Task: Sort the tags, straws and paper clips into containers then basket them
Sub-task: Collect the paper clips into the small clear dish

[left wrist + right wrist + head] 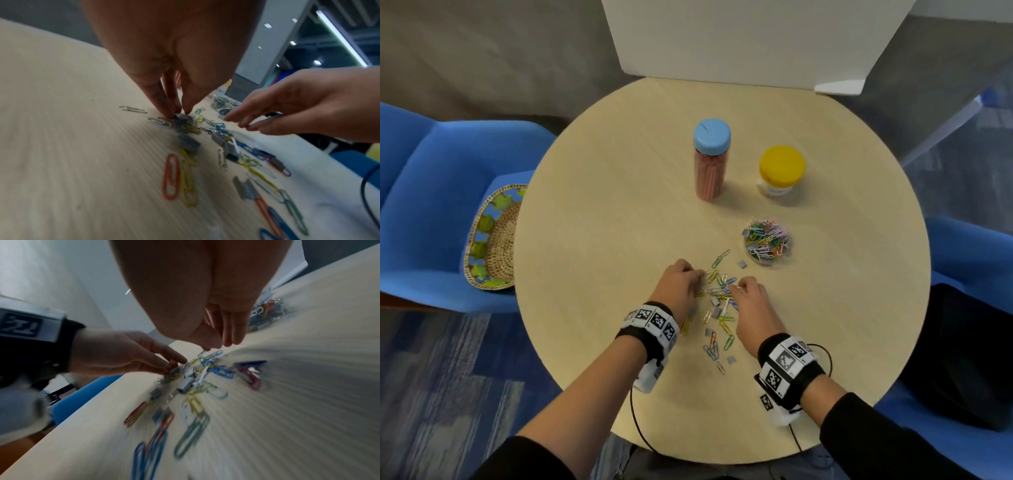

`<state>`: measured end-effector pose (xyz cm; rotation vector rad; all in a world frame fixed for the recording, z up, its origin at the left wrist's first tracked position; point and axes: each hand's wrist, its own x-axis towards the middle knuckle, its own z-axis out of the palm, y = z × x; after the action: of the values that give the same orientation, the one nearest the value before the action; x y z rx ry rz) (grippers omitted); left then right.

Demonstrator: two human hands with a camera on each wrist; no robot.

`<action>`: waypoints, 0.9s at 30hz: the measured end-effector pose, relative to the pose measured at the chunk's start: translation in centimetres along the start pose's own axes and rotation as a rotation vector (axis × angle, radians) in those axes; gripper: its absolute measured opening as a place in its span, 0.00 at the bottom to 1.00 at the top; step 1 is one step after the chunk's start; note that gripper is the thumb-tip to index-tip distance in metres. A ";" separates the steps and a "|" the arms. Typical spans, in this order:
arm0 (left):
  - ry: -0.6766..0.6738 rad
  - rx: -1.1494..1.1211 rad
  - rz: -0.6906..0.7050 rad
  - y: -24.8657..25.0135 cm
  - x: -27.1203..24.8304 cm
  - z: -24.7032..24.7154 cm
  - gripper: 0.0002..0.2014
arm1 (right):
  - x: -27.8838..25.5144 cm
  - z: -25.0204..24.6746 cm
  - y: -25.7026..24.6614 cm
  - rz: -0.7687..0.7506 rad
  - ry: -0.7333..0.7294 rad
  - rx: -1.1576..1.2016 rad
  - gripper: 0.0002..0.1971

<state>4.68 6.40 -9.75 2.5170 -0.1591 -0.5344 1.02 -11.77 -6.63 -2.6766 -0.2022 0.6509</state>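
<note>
Loose coloured paper clips (719, 310) and small grey tags (716, 311) lie heaped near the table's front. My left hand (700, 274) reaches into the heap's left side. In the left wrist view its fingertips (170, 113) pinch a grey tag (182, 117). My right hand (736, 286) is at the heap's right side, and its thumb and forefinger meet on a paper clip (202, 352). A clear tub (767, 241) holds many clips. The blue-lidded jar (712, 161) holds pink straws. A yellow-lidded jar (781, 174) stands beside it.
The round wooden table (619, 205) is bare on its left half. A woven basket (493, 240) sits on a blue chair (431, 188) to the left, level with the table's edge. A white board (750, 41) stands behind the table. Cables hang from both wrist bands.
</note>
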 end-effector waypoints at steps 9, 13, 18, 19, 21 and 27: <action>0.187 0.010 -0.048 -3.3 -4.6 -0.2 0.40 | 5.0 -0.8 -1.0 -0.194 -0.025 -0.211 0.39; -0.006 0.106 0.004 -4.2 -6.9 0.7 0.63 | 2.6 0.5 -0.8 -0.281 -0.122 -0.206 0.37; -0.038 0.169 0.060 -3.2 -7.2 2.9 0.72 | 2.5 -0.9 0.9 -0.166 0.021 -0.130 0.35; -0.031 0.169 0.050 -2.8 -7.1 3.1 0.73 | 2.6 -1.4 1.0 -0.134 0.006 -0.143 0.36; -0.006 0.147 -0.002 -2.0 -6.6 3.6 0.74 | 2.3 -1.6 0.9 -0.132 -0.058 -0.175 0.37; 0.043 0.089 -0.068 -0.4 -4.4 3.3 0.65 | 0.3 -0.7 2.1 -0.247 -0.104 -0.166 0.20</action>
<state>-0.71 6.05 -10.94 2.6261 -0.0829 -0.5105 1.74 -13.81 -7.03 -2.7118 -0.6294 0.7213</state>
